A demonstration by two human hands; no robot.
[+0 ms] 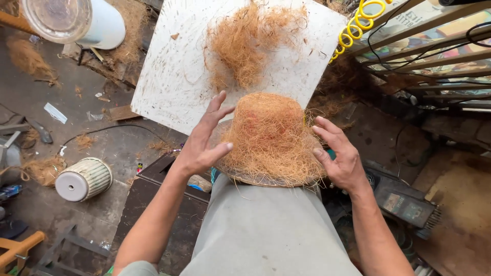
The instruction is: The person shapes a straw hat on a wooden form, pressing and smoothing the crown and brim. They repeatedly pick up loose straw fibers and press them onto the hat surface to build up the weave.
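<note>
Pretty messy workshop floor (pixel 102 153) here: a ribbed white cylinder (pixel 84 179) lying on its side at left, a big white tube (pixel 76 20) up top, and a coiled yellow hose (pixel 360 18) hanging near wooden slats (pixel 434 41). A dark cable (pixel 117 128) snakes across the concrete, with stray fibre clumps (pixel 43 168) and an orange wooden piece (pixel 18 250) in the bottom corner.

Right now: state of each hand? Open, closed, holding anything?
Left hand: open, fingers spread, at the left side of the coir-covered mould, gripping nothing.
Right hand: open, fingers spread, at the mould's right side, gripping nothing.
</note>
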